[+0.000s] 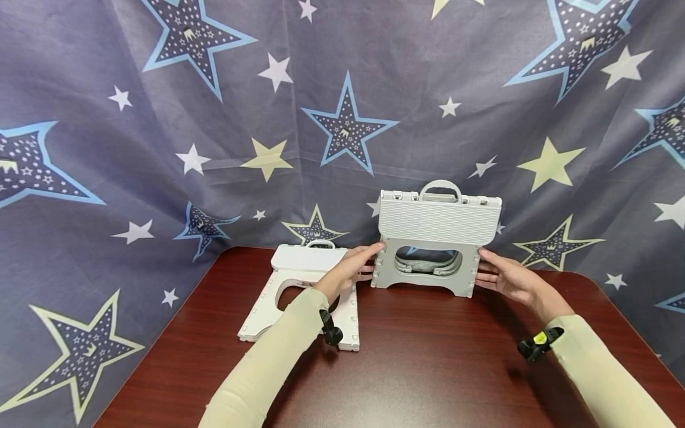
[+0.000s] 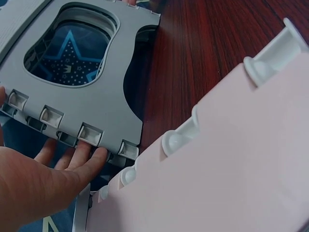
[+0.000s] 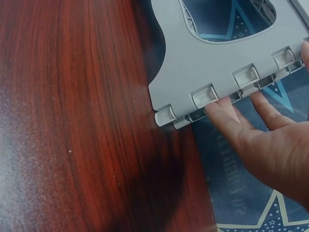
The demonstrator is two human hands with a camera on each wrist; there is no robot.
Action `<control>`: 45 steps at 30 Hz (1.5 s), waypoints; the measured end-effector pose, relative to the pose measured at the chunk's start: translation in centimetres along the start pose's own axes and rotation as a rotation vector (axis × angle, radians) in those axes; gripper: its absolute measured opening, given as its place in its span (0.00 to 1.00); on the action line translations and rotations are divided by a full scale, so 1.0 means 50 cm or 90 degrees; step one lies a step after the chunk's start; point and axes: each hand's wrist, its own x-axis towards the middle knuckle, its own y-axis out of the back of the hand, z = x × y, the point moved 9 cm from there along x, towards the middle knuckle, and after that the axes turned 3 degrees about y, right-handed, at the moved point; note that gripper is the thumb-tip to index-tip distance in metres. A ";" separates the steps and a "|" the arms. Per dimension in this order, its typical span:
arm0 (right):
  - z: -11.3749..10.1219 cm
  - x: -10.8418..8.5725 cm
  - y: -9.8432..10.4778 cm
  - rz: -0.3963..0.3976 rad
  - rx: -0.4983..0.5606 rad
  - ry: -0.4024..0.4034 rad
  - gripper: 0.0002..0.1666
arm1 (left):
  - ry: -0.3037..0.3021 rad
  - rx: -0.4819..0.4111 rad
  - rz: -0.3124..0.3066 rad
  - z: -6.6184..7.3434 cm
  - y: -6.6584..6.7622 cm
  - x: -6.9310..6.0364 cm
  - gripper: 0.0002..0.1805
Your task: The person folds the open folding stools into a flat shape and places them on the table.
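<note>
A light grey folding stool [image 1: 439,221] stands partly unfolded near the back of the table, its ridged top panel and carry handle tilted up. My left hand [image 1: 346,270] holds its left side, the thumb in front and the fingers at the hinged edge. On the opposite side, my right hand [image 1: 512,283] grips the edge in the same way. Both hands' fingers touch the hinge tabs in the wrist views. A second folding stool [image 1: 262,306], white in the head view and pinkish in the left wrist view, lies flattened under my left forearm.
The dark red-brown wooden table [image 1: 428,362] has rounded back corners. A blue-grey cloth [image 1: 407,53] printed with stars hangs right behind it. The flattened stool sits close to the grey stool's left side.
</note>
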 end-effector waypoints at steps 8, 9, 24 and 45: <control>-0.001 -0.003 -0.009 -0.007 0.001 0.003 0.13 | 0.003 0.004 0.010 -0.002 0.001 -0.002 0.43; 0.000 -0.003 -0.010 -0.006 -0.001 0.003 0.12 | 0.005 0.003 0.011 -0.003 0.002 -0.002 0.42; 0.002 -0.010 -0.014 -0.001 0.006 0.005 0.12 | 0.012 -0.002 0.015 -0.007 0.006 -0.010 0.43; 0.003 -0.011 -0.016 0.009 0.029 0.010 0.15 | 0.002 -0.007 0.024 -0.007 0.007 -0.017 0.40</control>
